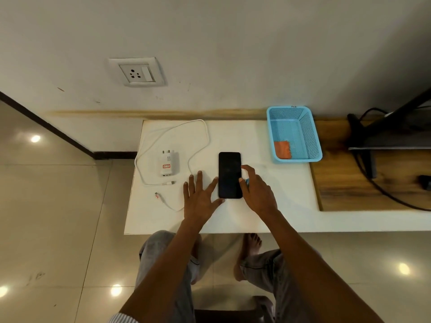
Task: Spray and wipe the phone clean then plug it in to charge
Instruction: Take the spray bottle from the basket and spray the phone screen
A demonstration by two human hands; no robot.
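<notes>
two hands at dark phone, left fingers spread, right's state unclear; charger label illegible

— Any writing you can read?
— Nothing legible. The white charger, beyond and to the left of the left hand's fingers, bears a small red-bordered label, but its print is too small to read.

Glossy black phone; perforated plastic basket; matt white table.

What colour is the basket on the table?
Light blue. The basket shows best in the head view, the only one.
</notes>
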